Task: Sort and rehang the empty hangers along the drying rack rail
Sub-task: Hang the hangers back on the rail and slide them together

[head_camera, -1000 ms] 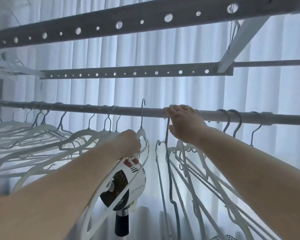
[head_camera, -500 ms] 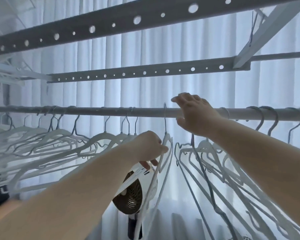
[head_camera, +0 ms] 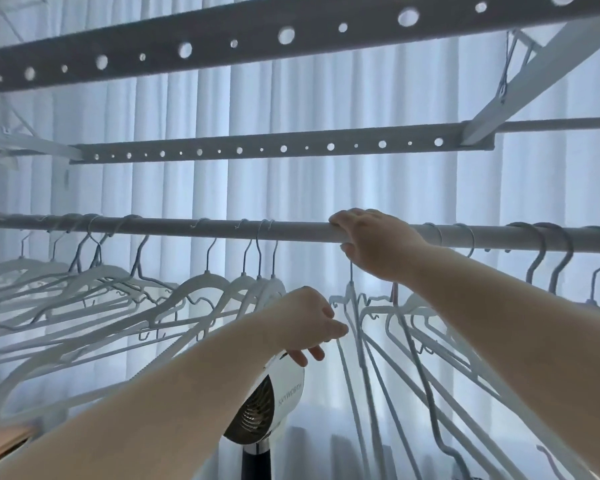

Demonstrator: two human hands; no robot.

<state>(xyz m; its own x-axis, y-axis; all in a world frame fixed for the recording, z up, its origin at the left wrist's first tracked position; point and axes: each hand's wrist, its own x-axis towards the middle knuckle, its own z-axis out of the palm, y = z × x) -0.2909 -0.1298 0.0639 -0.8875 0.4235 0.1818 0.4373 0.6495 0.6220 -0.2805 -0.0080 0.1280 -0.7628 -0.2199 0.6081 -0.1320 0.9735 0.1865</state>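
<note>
Home laundry nook: curtains (head_camera: pixel 326 188), hanger rail (head_camera: pixel 187 226).

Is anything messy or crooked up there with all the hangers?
Yes. The hangers right of the right hand dangle tangled and steeply tilted, while the ones on the left hang in a tidier row along the rail. Nothing looks broken.

Hangers (head_camera: pixel 201 292): white, empty, hooked on rail, clustered left of both hands.
Rail (head_camera: pixel 291 230): grey, horizontal, under right hand.

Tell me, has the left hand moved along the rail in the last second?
Yes. The left hand moved rightward under the rail, away from the left hangers.
</note>
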